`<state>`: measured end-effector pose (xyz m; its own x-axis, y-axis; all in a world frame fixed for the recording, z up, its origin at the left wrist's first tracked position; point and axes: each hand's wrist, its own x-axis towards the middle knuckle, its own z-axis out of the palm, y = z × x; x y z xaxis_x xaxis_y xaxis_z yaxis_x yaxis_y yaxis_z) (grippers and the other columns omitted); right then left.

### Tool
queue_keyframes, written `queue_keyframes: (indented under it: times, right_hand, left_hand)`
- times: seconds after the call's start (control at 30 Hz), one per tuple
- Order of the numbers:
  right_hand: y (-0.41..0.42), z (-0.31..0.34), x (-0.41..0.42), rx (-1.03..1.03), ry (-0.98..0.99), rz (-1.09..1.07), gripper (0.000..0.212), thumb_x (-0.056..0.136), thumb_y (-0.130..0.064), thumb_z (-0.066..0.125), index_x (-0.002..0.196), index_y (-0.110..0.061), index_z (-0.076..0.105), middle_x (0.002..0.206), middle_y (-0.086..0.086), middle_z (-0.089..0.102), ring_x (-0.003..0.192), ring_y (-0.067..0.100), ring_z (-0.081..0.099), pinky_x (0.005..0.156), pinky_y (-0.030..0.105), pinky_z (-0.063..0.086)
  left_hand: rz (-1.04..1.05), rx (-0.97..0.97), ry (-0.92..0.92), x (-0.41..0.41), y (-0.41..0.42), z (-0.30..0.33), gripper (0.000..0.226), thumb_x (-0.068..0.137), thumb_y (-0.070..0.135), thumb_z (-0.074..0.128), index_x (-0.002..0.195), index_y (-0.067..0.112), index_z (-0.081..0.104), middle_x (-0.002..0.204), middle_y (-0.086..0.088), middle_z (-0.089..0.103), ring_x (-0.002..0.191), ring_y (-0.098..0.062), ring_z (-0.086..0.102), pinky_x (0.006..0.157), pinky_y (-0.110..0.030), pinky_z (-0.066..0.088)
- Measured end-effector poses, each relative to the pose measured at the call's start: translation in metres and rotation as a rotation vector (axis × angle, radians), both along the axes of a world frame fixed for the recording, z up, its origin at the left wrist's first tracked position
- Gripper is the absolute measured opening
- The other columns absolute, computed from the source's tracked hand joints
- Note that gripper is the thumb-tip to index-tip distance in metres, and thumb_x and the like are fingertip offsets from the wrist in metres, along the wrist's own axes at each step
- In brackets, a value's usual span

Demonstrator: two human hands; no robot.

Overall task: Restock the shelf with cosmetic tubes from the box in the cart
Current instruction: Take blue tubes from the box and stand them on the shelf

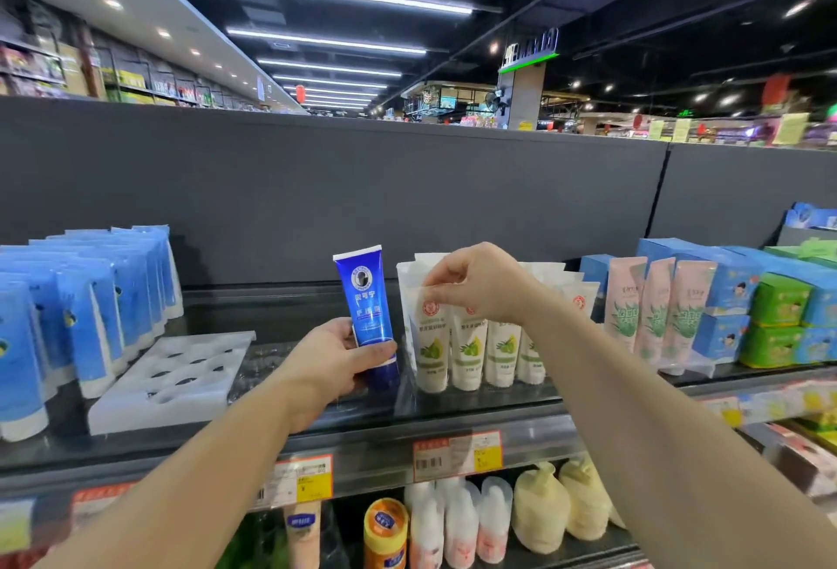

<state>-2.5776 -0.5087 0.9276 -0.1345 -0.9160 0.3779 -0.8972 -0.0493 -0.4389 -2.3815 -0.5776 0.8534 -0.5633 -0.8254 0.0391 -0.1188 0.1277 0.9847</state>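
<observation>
The dark blue tube [367,315] stands upright, cap down, near the front edge of the shelf [475,405], gripped low by the left hand [333,362] with fingers and thumb curled round it. Just to its right, the right hand [475,281] pinches the top of one of the white tubes [466,342]. Left of the blue tube lies a white holed tray [172,380], then light blue tubes [90,310] toward the shelf's left end.

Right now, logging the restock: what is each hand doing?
Left hand: grips the blue tube, upright on the shelf.
Right hand: pinches the top of a white tube.
</observation>
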Motion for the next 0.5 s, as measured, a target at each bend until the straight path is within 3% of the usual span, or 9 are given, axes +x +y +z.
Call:
queue_keyframes:
  times: [0.2,0.33,0.43,0.5]
  right_hand:
    - [0.0,0.006,0.0,0.084,0.053,-0.022,0.002,0.085,-0.033,0.072,0.084,-0.034,0.073,0.081,-0.017,0.07,0.076,0.003,0.064,0.081,0.03,0.053]
    - [0.002,0.01,0.003,0.117,0.109,-0.042,0.007,0.085,-0.037,0.07,0.078,-0.036,0.07,0.079,-0.017,0.07,0.073,0.002,0.061,0.094,0.041,0.048]
    - [0.005,0.015,0.009,0.119,0.208,-0.094,0.005,0.088,-0.042,0.064,0.088,-0.038,0.067,0.092,-0.019,0.069,0.08,-0.001,0.059,0.102,0.038,0.037]
    - [0.006,0.011,0.017,-0.032,0.253,-0.145,0.013,0.09,-0.044,0.061,0.1,-0.038,0.067,0.101,-0.021,0.068,0.093,0.003,0.057,0.101,0.035,0.028]
  left_hand:
    - [0.025,-0.002,0.015,0.002,0.001,0.001,0.025,0.085,0.025,0.072,0.104,0.025,0.056,0.104,-0.001,0.068,0.094,-0.014,0.069,0.071,-0.025,0.055]
    - [0.03,-0.009,0.04,0.01,-0.001,0.003,0.034,0.084,0.021,0.074,0.113,0.02,0.058,0.106,-0.002,0.07,0.099,-0.017,0.07,0.085,-0.035,0.058]
    - [0.043,-0.061,0.024,0.019,-0.007,0.006,0.037,0.081,0.022,0.076,0.114,0.021,0.059,0.106,-0.002,0.071,0.1,-0.018,0.07,0.09,-0.041,0.057]
    - [0.072,-0.101,0.019,0.025,-0.014,0.008,0.038,0.08,0.023,0.078,0.114,0.021,0.06,0.104,-0.004,0.071,0.098,-0.019,0.071,0.089,-0.041,0.058]
